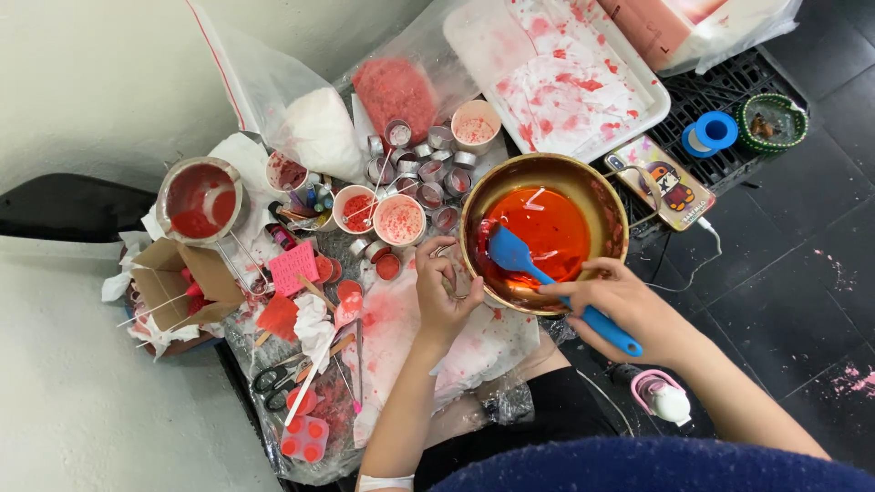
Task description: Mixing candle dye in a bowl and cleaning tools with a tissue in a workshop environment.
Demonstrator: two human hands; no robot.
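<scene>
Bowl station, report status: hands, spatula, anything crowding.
Right hand grips blue spatula, blade in red liquid. Left hand steadies metal bowl rim. Small cups crowd bowl's left.

A blue silicone spatula (pixel 547 278) is gripped by the right hand (pixel 624 305), its blade set in the round metal bowl of red liquid (pixel 597 196) ahead of the grip. The bowl's near rim is clasped by the left hand (pixel 444 296). Small pink cups (pixel 398 220) are placed left of that grip; a white stained tray (pixel 556 68) is set beyond the bowl.
</scene>
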